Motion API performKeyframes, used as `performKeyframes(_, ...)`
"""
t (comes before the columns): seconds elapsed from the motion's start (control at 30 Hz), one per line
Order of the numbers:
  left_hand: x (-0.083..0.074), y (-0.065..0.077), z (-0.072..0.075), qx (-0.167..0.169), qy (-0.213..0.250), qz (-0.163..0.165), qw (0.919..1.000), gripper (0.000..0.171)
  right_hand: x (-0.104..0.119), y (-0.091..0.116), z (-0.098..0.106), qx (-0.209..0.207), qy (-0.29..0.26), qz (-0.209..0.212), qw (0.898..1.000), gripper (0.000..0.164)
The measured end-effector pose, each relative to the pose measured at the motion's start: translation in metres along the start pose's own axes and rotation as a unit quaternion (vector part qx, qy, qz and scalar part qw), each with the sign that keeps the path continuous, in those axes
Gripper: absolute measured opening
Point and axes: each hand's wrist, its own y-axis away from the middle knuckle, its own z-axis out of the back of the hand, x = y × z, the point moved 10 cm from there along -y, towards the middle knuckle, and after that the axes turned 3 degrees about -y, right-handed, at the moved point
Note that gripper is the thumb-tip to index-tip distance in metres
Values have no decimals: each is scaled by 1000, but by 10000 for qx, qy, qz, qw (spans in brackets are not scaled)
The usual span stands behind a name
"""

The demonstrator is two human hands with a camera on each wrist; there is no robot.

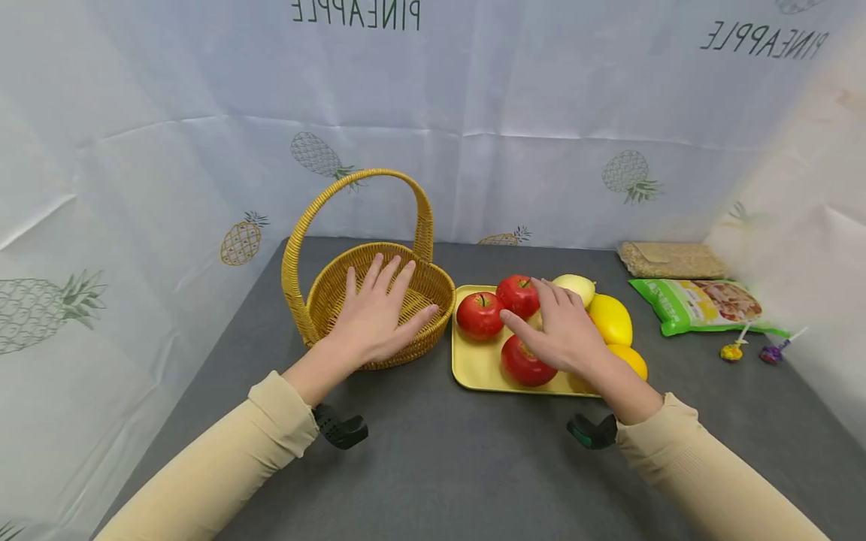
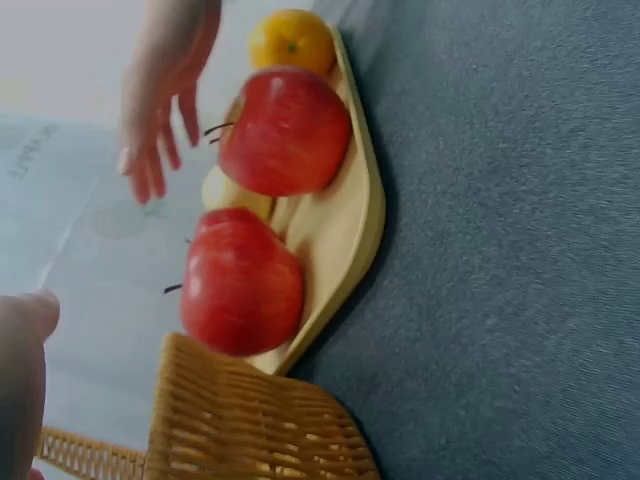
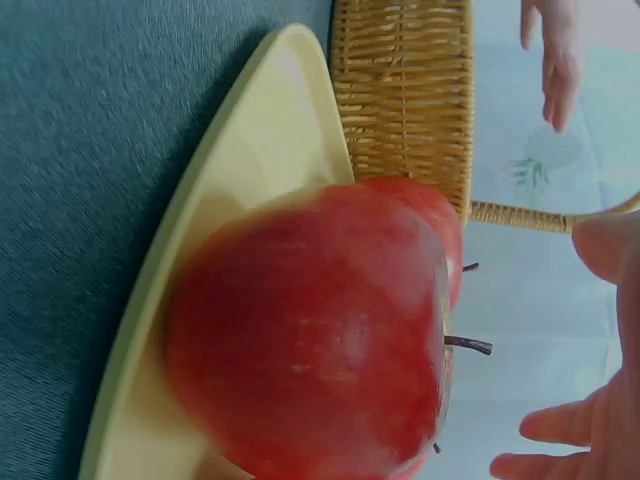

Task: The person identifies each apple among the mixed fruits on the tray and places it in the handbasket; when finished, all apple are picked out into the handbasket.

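Note:
My left hand (image 1: 376, 315) hovers over the woven basket (image 1: 419, 349), fingers spread and holding nothing. The basket has a tall arched handle, and its inside looks bare where my hand does not cover it. On the right, my right hand (image 1: 564, 330) is held above the yellow tray (image 1: 473, 371), its fingers extended and gripping nothing. Three red apples (image 1: 526, 364) show on the tray, along with a pale yellow fruit (image 1: 573, 286), a yellow mango-like fruit (image 1: 612, 321) and an orange (image 2: 292, 42). My right hand hides part of the fruit. In the right wrist view an apple (image 3: 310, 330) looms large below the fingers.
Right of the tray lie a green snack packet (image 1: 704, 304), a clear bag of grains (image 1: 670, 260), and yellow (image 1: 731, 352) and purple (image 1: 771, 354) lollipops. A pineapple-print curtain (image 1: 528, 173) hangs behind the grey table (image 1: 446, 466). The basket stands right against the tray's left side.

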Motion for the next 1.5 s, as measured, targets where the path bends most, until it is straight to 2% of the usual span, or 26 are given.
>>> performKeyframes(0.13, 6, 12, 4, -129, 672, -61, 9976, 89, -4, 5, 3, -106, -254, -16, 9996, 93)
performKeyframes(0.3, 11, 25, 6, -231, 1445, -79, 9892, 81, -9, 10, 8, -236, -374, -40, 9990, 85)
performKeyframes(0.53, 27, 51, 16, -998, 2004, 63, 9746, 64, -12, 15, 4, 171, -466, -226, 9985, 81)
performKeyframes(0.77, 41, 91, 21, -1675, 2403, 113, 9561, 46, -15, 19, 2, 370, -473, -259, 9979, 75)
performKeyframes(0.87, 48, 106, 24, -1955, 2622, 139, 9449, 39, -15, 20, 3, 357, -405, -229, 9983, 71)
performKeyframes(1.0, 61, 121, 31, -2417, 2986, 275, 9229, 31, -16, 22, 2, 335, -236, -124, 9991, 65)
performKeyframes(1.1, 74, 131, 32, -2732, 3261, 492, 9037, 28, -17, 23, 0, 357, -190, -52, 9992, 63)
performKeyframes(1.2, 90, 138, 29, -2911, 3412, 844, 8898, 29, -18, 24, -2, 378, -215, -5, 9991, 65)
performKeyframes(1.27, 101, 139, 24, -2905, 3504, 1126, 8833, 30, -17, 24, -2, 385, -212, 21, 9990, 66)
performKeyframes(1.37, 117, 138, 14, -2661, 3737, 1588, 8742, 35, -17, 25, -5, 492, -221, 38, 9985, 66)
performKeyframes(1.43, 128, 135, 7, -2430, 3997, 1828, 8648, 38, -17, 26, -8, 599, -267, 48, 9978, 66)
performKeyframes(1.5, 136, 130, 1, -2175, 4332, 1924, 8532, 37, -18, 27, -11, 684, -340, 67, 9971, 67)
